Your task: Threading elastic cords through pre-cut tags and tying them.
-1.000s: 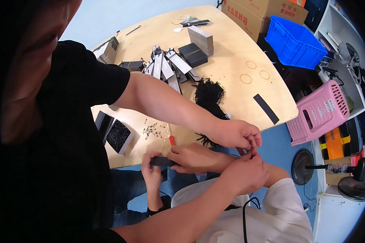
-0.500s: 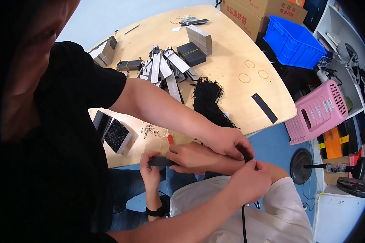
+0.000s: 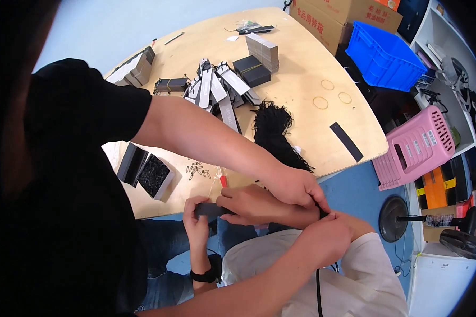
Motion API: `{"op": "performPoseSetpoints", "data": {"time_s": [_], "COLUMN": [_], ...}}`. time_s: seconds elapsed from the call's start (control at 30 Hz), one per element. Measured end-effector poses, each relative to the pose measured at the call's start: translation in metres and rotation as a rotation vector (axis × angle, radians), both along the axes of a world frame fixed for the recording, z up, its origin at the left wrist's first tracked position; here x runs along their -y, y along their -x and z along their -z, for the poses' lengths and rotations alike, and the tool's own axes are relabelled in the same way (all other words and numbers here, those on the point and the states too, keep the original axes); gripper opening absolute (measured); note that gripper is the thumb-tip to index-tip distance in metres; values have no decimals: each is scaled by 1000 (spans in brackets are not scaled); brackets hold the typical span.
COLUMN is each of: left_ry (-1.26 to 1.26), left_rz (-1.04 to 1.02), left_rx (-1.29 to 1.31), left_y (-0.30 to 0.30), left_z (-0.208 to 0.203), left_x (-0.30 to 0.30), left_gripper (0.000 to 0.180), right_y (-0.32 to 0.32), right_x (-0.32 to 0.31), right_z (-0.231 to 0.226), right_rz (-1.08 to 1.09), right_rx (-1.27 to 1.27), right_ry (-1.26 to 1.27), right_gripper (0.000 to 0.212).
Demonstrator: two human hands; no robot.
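Observation:
My left hand point(image 3: 197, 217) comes up from the lower edge, a black band point(image 3: 205, 274) on its wrist, its fingers closed round one end of a dark grey flat strip point(image 3: 208, 210). At the strip's other end, my right hand point(image 3: 240, 205) has its fingers curled on it. A co-worker in a black short-sleeved top reaches in from the left. That person's upper hand point(image 3: 297, 186) and lower hand point(image 3: 328, 232) pinch a small dark piece point(image 3: 322, 213) at my right forearm; their fingers partly hide it. A red-handled tool point(image 3: 223, 181) lies just beyond my right hand.
On the table point(image 3: 301, 53) lie a black cord bundle point(image 3: 274, 129), a heap of grey and black tags point(image 3: 212, 87), a box of small black pieces point(image 3: 153, 177), loose clips point(image 3: 198, 170) and a black strip point(image 3: 346, 141). A blue crate point(image 3: 386, 58) and pink basket point(image 3: 415, 145) stand right.
The co-worker's head and shoulder have shifted to the left, and their fingers have moved slightly at my right forearm. Both my hands stay on the strip.

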State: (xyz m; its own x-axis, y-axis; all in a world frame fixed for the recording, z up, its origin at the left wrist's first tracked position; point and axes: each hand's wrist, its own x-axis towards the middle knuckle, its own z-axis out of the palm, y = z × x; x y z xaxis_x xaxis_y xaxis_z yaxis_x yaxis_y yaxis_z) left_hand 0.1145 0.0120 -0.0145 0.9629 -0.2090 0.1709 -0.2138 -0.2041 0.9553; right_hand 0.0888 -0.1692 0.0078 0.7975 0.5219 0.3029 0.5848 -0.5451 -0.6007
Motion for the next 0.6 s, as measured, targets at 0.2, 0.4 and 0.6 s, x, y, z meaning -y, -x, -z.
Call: {"op": "performPoseSetpoints", "data": {"time_s": [0.2,0.4,0.6], "left_ry": [20,64,121], "left_rz": [-25,-38,-38], "left_rx": [-6,-62,-43], "left_y": [0,7,2], "left_z": [82,40,54], "left_x": [-31,-14,-26], "left_gripper": [23,17,13], "right_y": [1,-3,-4], "right_x": [2,10,29], "right_z": [3,8,-1], "right_rz": [7,48,61], "right_rx": [44,208,41], "right_ry": [-15,-115,-86], "right_gripper": [30,30,29]}}
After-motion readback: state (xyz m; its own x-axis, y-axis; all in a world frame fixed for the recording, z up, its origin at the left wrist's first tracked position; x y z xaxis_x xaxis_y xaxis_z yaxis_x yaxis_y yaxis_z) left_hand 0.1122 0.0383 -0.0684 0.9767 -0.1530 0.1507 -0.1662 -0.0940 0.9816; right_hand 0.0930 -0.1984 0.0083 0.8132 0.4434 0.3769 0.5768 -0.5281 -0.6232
